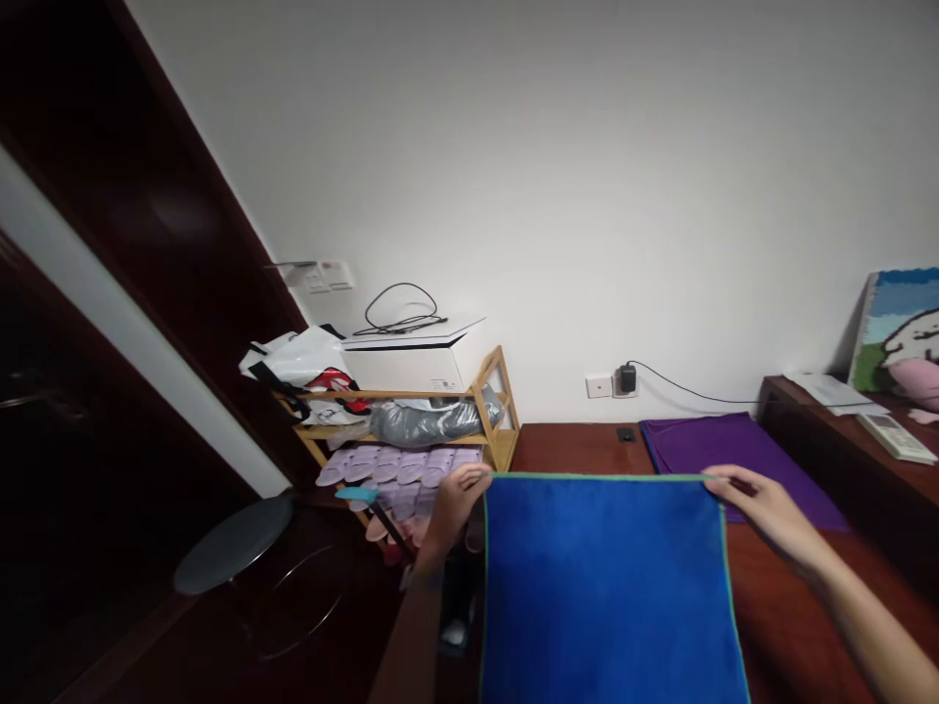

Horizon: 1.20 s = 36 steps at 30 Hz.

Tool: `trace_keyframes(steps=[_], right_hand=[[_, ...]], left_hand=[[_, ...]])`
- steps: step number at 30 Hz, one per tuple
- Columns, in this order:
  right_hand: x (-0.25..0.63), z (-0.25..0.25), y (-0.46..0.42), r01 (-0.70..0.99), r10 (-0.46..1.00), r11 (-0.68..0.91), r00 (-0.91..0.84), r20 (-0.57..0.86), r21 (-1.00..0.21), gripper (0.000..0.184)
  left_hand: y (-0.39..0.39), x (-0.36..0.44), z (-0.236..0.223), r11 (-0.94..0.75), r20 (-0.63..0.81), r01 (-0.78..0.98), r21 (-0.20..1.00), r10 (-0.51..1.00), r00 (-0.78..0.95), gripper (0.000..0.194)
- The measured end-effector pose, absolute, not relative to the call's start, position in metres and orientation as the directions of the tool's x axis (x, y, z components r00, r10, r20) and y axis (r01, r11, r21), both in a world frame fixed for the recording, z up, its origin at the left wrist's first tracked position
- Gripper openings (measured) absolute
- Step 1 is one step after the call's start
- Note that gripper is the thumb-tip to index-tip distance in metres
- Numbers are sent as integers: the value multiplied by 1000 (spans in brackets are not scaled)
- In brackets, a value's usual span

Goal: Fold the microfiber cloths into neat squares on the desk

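A blue cloth [608, 587] with a thin green edge hangs stretched between my two hands, its lower part running out of the bottom of the view. My left hand [461, 499] pinches the upper left corner. At the upper right corner, my right hand [748, 499] is closed on the cloth too. The top edge is pulled nearly straight. Behind it, a purple cloth [734, 460] lies flat on the reddish-brown wooden table [572, 448], with a strip of blue showing along its left side.
Left of the table stands a wooden shoe rack [506, 420] with lilac slippers [411, 465] and a white box [411, 367]. A round stool [235, 543] is at lower left. A raised ledge on the right holds a remote control [896, 436] and a picture [899, 328]. A black plug [627, 377] sits in the wall.
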State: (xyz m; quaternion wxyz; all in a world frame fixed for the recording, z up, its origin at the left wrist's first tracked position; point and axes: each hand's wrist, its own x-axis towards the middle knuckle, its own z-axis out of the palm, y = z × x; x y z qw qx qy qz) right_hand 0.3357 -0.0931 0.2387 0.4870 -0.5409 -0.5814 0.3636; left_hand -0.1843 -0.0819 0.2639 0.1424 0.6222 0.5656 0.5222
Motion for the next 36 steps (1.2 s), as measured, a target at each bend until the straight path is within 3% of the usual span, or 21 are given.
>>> trace_keyframes(steps=[3,5,8,12,16,22,29,32,36], right_hand=[[300,203,-30,334,982,103,116,150,-937,59],[275,168,-9,463,949,95,225,221,-881,58],[237,104,-27,643,910,156,201,362,-750,56],[192,21,-107,795,945,149,60,320,-588,60],[179,-28,-163,888,977,73,28,213,-455,69],[219,-36,-179,910,978,145,-72,197,-389,62],[197,-8,-169,920,987,44,20,160,-390,66],[175,-2,-158,910,986,40,31,164,-414,66],[171,-17,-156,919,987,41,23,157,-393,67]], left_hand=[[-20,-170,229,-221,415,647,730,895,-163,24],[-7,-156,200,-171,415,689,705,886,-205,25],[-28,-136,144,-158,416,755,637,894,-164,28],[-93,-120,65,-180,372,929,323,927,50,42],[-136,-122,26,-161,204,973,164,971,126,53],[-159,-132,27,-81,76,994,78,994,76,60],[-161,-93,39,-233,247,969,87,947,205,51],[-150,-74,40,-306,175,945,115,943,284,54],[-157,-76,34,-231,78,964,133,972,222,59]])
